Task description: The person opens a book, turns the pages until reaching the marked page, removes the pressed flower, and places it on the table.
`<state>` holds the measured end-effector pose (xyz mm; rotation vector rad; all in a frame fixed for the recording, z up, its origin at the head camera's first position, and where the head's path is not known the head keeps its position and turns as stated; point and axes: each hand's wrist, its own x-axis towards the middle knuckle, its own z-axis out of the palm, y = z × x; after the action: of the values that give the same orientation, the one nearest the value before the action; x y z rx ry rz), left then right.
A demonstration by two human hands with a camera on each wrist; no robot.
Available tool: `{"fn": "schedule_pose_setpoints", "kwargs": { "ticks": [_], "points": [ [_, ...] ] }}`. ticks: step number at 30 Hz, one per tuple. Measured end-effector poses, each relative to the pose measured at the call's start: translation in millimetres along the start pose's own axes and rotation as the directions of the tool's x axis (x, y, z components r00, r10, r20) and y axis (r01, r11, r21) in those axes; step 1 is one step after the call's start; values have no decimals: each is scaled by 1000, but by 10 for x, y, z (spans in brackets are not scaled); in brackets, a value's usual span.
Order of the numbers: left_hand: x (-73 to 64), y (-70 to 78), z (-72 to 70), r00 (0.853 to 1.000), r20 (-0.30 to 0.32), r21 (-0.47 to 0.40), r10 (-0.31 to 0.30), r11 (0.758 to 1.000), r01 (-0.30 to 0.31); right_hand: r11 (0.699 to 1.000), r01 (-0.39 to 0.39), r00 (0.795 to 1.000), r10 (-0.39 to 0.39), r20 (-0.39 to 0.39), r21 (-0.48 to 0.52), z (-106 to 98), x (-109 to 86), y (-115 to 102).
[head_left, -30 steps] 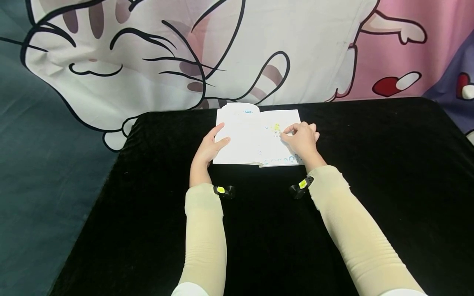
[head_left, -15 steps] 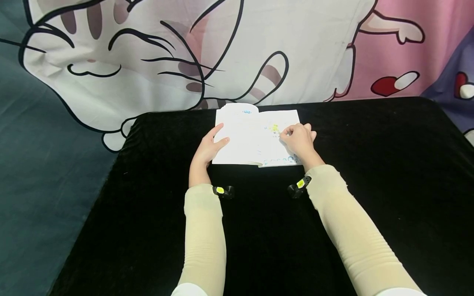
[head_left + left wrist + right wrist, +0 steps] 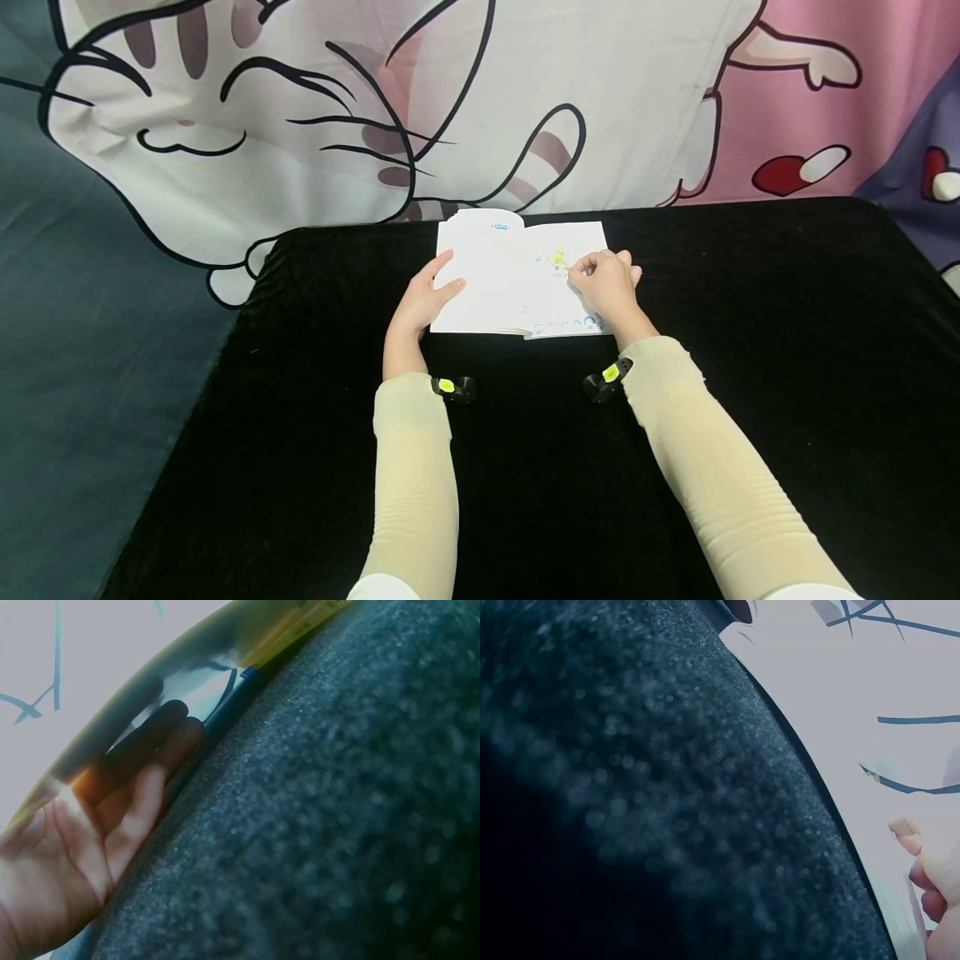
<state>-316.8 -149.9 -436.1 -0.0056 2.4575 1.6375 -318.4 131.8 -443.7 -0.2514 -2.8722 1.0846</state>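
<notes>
An open book (image 3: 487, 283) with mostly white pages lies near the far edge of the table. My left hand (image 3: 414, 310) grips its left side, thumb on the page. From below, the left wrist view shows the fingers (image 3: 161, 746) under the glossy, yellow-edged cover (image 3: 247, 645). At the right page, beside a small yellow picture (image 3: 558, 258), is my right hand (image 3: 609, 285), thumb and forefinger drawn together. Its other fingers curl at the book's right edge. Whether anything lies between thumb and forefinger is hidden. The right wrist view cuts off most of this hand (image 3: 939, 874).
Black velvety cloth (image 3: 525, 467) covers the table. Behind its far edge hangs a cartoon-cat curtain (image 3: 630, 92), with pink and purple parts to the right. Small black wrist cameras (image 3: 454, 388) sit on both sleeves.
The head view has shifted slightly. Both hands and the book keep nearly the same positions; the right thumb and forefinger stay beside the yellow picture.
</notes>
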Motion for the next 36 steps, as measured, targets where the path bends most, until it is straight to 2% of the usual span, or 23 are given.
{"fn": "schedule_pose_setpoints", "kwargs": {
  "ticks": [9,15,20,29,36],
  "points": [
    [8,-2,-9,1000,6,-13,2,1000,-2,998,-50,998,52,47,-27,-25,8,-35],
    [3,0,-15,1000,7,-22,8,1000,-8,994,-106,990,105,97,2,-91,20,-97],
    [6,2,-7,1000,9,-16,23,1000,-22,988,-152,974,151,167,-9,-177,39,-136],
    [16,14,-3,1000,4,-12,9,1000,-9,975,-185,930,214,299,-123,-259,129,-218],
    [4,7,4,1000,3,-9,12,1000,-12,978,-168,929,198,311,-121,-271,102,-207]
  ]
}}
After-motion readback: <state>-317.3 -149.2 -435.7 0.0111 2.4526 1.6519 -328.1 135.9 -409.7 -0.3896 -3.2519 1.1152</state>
